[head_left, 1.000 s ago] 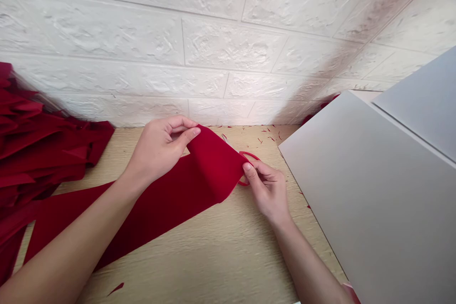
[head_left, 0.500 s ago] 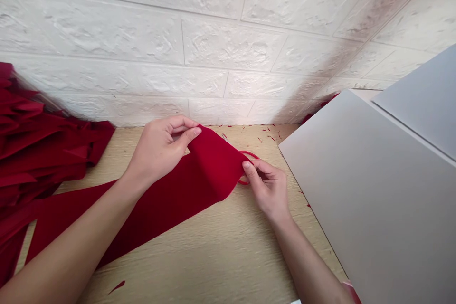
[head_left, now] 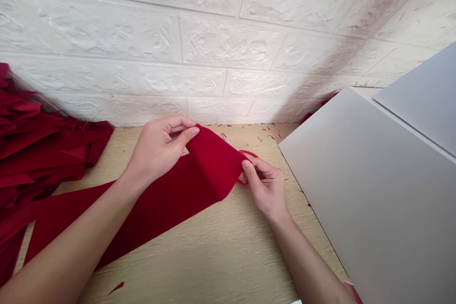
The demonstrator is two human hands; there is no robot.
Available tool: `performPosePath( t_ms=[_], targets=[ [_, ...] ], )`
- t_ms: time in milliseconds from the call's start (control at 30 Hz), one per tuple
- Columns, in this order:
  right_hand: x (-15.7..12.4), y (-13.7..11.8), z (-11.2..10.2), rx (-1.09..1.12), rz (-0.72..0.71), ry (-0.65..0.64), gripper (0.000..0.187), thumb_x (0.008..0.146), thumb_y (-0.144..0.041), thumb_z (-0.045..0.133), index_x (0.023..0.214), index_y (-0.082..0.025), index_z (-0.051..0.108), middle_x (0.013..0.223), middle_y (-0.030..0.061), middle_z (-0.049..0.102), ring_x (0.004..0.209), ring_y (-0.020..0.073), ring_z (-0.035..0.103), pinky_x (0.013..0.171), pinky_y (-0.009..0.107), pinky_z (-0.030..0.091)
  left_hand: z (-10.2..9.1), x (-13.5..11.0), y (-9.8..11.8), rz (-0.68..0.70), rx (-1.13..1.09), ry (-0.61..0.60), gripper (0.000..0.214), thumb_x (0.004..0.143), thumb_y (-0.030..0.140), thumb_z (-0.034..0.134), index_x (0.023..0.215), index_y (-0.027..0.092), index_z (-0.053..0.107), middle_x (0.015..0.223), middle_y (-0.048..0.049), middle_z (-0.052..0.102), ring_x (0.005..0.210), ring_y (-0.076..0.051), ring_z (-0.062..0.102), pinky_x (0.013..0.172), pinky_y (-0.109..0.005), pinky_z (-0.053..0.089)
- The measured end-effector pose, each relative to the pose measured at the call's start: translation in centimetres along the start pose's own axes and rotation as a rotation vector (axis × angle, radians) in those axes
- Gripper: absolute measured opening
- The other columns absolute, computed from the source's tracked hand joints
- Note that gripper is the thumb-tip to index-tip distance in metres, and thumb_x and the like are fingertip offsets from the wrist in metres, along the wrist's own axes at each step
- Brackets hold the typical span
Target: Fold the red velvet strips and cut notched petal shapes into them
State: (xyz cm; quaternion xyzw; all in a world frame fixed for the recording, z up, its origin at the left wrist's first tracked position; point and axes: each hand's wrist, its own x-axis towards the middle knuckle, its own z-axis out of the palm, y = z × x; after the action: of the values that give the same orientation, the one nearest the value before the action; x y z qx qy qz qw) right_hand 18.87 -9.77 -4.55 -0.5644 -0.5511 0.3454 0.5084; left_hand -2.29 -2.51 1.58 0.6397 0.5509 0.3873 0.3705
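A long strip of dark red felt [head_left: 210,166] runs diagonally across the wooden table [head_left: 213,251], and its near end is lifted and folded. My left hand [head_left: 158,149] pinches the upper corner of that end between thumb and fingers. My right hand [head_left: 265,187] grips the strip's right edge, close to a thin red elastic loop [head_left: 248,154]. Part of the loop is hidden behind the felt and my fingers.
A heap of red fabric pieces [head_left: 35,142] lies at the left. Two grey boards [head_left: 374,190] overlap the table's right side. Small red scraps [head_left: 263,135] are scattered near a white brick-textured wall [head_left: 178,57].
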Motion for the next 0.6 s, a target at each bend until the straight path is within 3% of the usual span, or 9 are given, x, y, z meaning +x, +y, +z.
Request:
performPosePath(
  t_ms=[267,600],
  targets=[
    [-0.2,0.7,0.0,-0.012,-0.022,0.006,0.034,0.094,-0.044,0.059,0.072,-0.019,0.063,0.060,-0.0014,0.054,0.055,0.0108,0.047,0.052,0.023,0.041,0.1,0.7,-1.2,-0.070,-0.188,-0.087,0.025,0.080,0.044,0.071,0.089,0.021,0.073,0.089,-0.0038,0.078,0.079,-0.020,0.071,0.074,-0.028,0.057],
    [0.1,0.9,0.2,0.078,0.027,0.019,0.030,0.090,-0.047,0.065,0.083,-0.019,0.069,0.059,-0.0015,0.058,0.052,0.0112,0.052,0.050,0.024,0.045,0.1,0.8,-1.5,-0.088,-0.192,-0.089,0.024,0.080,0.043,0.072,0.090,0.021,0.074,0.091,-0.0040,0.079,0.081,-0.020,0.072,0.076,-0.028,0.057]
  ],
)
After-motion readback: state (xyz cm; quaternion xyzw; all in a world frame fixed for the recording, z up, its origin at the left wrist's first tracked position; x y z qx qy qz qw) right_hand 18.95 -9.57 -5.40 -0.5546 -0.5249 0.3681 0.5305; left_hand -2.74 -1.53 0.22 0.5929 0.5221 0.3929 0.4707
